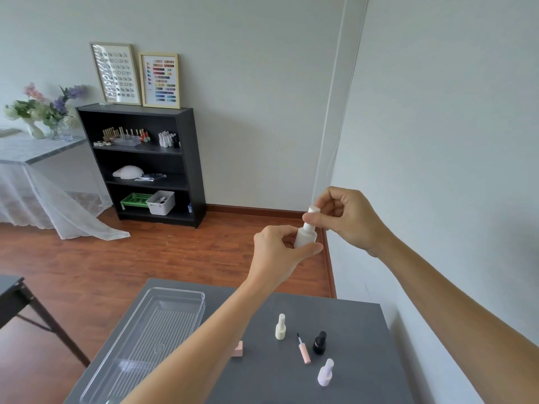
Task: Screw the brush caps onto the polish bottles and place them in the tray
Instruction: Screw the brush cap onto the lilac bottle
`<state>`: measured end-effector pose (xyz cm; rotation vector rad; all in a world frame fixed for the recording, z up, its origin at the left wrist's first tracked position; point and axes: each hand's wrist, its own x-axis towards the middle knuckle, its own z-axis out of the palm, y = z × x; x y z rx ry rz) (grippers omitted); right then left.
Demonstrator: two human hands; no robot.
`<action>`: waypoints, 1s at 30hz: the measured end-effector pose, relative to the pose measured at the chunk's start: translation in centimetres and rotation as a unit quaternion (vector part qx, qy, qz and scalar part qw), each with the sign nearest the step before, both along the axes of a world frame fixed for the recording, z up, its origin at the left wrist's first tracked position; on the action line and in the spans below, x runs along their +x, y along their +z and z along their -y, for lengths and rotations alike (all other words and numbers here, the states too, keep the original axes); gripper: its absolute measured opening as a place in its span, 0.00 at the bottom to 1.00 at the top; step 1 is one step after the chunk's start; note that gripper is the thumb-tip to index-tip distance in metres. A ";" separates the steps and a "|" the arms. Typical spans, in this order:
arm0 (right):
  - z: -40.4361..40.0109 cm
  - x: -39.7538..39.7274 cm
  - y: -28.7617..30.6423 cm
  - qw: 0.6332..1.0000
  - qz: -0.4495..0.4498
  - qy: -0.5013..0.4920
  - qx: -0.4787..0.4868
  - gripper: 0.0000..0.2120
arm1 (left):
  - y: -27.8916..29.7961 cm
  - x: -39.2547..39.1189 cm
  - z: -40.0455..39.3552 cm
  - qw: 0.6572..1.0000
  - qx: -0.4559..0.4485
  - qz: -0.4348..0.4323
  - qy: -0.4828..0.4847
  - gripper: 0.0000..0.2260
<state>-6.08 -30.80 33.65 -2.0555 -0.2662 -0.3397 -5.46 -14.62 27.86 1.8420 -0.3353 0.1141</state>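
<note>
Left hand (278, 249) grips the body of a white polish bottle (305, 236), held in the air beyond the far edge of the table. Right hand (348, 218) pinches the white brush cap (312, 214) on the bottle's neck between thumb and fingers; cannot tell how far it is threaded.

Below: dark grey table (355, 322). Clear tray (151, 339) at its left, nothing visible inside. To the right stand a cream capped bottle (280, 327), a black bottle (319, 342) and a lilac bottle (325, 372); a pink brush cap (304, 349) lies loose between cream and black. A pink bottle (237, 349) is mostly hidden behind the left forearm.

Room: wood floor, pale walls, black shelf unit (140, 161) with small bottles too tiny to tell apart, two framed charts on top. Flowers at far left on a draped table, cut off by the frame edge
</note>
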 end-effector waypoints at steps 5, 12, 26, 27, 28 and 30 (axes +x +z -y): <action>-0.2 -0.4 -1.0 0.999 -0.028 0.046 0.003 0.18 | -0.2 -0.8 -0.3 1.000 0.003 0.005 0.013 0.11; -1.6 -0.3 -1.9 0.988 -0.035 0.083 0.121 0.09 | -0.7 -0.3 -1.9 0.999 0.026 0.003 0.021 0.12; -6.1 1.0 -3.2 0.990 0.002 -0.025 0.135 0.11 | -1.1 2.8 -5.5 0.999 0.027 0.005 -0.038 0.11; -6.4 1.0 -3.2 0.992 0.023 -0.063 0.111 0.18 | -1.2 2.9 -5.6 0.999 0.022 0.005 -0.044 0.10; -6.7 1.0 -3.3 0.992 0.037 -0.090 0.086 0.24 | -1.2 3.1 -5.6 0.999 0.021 0.007 -0.050 0.10; -6.9 1.0 -3.5 0.992 0.040 -0.086 0.082 0.26 | -1.2 3.4 -5.7 0.998 0.025 0.010 -0.058 0.10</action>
